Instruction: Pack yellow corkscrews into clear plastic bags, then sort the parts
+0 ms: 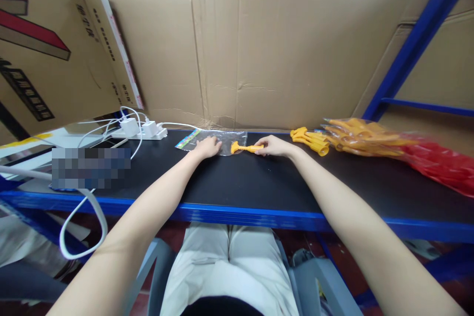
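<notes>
A clear plastic bag (pixel 231 137) with a colourful header strip lies flat on the black tabletop (pixel 255 182). My left hand (pixel 208 147) rests on the bag, palm down with its fingers stretched out. Between the thumb and fingers of my right hand (pixel 272 146) is the handle end of a yellow hammer-shaped plastic toy (pixel 242 148). The toy's head points left and overlaps the bag's right part; whether it is inside the bag or on top, I cannot tell.
To the right lie loose yellow plastic pieces (pixel 311 141), a bag of yellow pieces (pixel 355 138) and a bag of red pieces (pixel 440 160). A power strip (pixel 159 132) with white cables stands left. A cardboard sheet (pixel 289 54) walls off the back.
</notes>
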Tool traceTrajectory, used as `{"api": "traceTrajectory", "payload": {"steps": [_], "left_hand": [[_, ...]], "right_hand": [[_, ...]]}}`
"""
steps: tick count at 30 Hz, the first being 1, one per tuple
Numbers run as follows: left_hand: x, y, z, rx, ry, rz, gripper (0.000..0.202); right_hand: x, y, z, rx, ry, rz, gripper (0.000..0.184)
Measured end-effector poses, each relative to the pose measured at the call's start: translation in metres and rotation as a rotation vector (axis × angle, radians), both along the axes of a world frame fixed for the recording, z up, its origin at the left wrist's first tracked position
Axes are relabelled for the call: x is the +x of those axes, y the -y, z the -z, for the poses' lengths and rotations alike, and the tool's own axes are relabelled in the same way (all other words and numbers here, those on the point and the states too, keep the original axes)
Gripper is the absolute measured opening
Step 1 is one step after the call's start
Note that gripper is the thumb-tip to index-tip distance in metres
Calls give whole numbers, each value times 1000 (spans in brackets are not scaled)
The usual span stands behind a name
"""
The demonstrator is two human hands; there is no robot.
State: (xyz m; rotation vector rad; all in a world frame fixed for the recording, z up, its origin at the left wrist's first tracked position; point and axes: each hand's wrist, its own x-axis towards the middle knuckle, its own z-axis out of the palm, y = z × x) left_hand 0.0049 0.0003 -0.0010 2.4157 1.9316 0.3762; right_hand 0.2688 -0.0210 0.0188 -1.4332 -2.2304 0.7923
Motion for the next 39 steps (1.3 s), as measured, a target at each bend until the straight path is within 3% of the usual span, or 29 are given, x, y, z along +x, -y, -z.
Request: {"api": "traceTrajectory", "payload": {"steps": [6, 11, 18, 27, 34, 39], "left_hand": [[6, 7, 0, 20, -39, 32, 46], [14, 13, -3, 1, 38, 249, 44], [14, 17, -5, -23, 78, 263, 55], [24, 26, -8, 86, 28, 236, 19], [38, 38, -10, 235, 58, 333, 12], [45, 41, -11, 224, 147, 407, 19]], "right_hand": [[-1, 0, -1, -19, -23, -15, 38], [0, 1, -3, -50, -23, -65, 37], [-1, -2, -1, 52, 20, 19, 26], [-19, 14, -10, 181, 81, 19, 30], [-38, 19, -9, 295, 58, 77, 30], [-53, 20, 3, 278, 88, 46, 22]]}}
